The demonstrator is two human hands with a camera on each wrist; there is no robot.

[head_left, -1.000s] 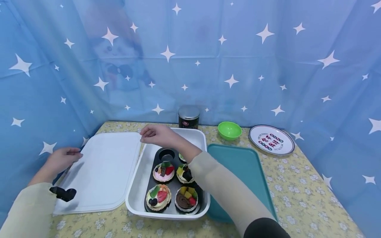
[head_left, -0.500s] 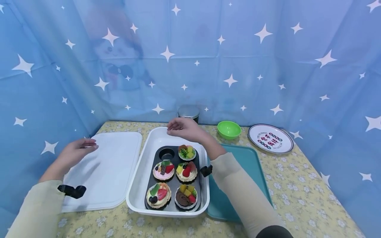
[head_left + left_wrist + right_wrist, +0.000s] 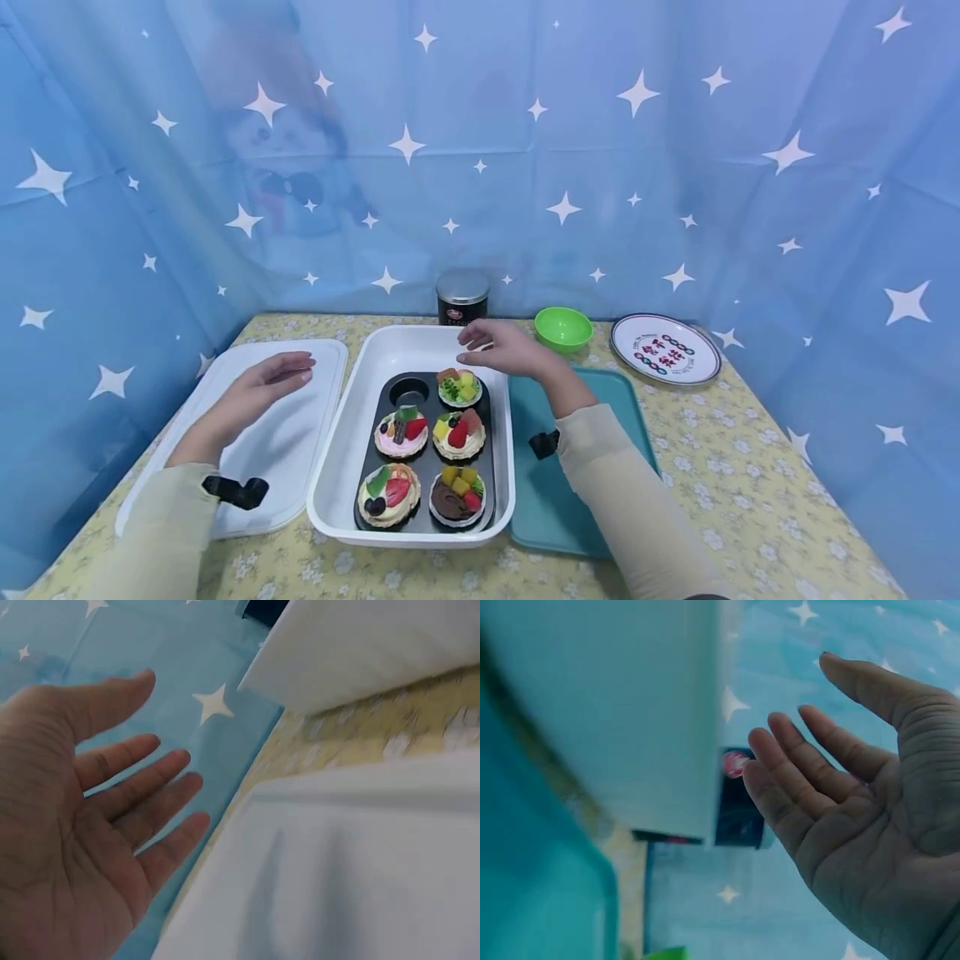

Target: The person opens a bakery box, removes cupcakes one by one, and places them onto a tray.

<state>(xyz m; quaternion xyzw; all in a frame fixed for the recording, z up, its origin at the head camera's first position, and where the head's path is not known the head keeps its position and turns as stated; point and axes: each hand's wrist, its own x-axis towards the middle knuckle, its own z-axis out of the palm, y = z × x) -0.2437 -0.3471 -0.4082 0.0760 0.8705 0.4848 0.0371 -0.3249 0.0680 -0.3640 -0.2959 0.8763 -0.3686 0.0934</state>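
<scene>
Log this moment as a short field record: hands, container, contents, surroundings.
left hand: open, above the white lid, holding nothing
right hand: open, over the far end of the white bin, holding nothing
muffin tray: inside the bin; five cupcakes, far-left cup empty
teal tray: right of the bin
far edge: dark can, green bowl, printed plate
</scene>
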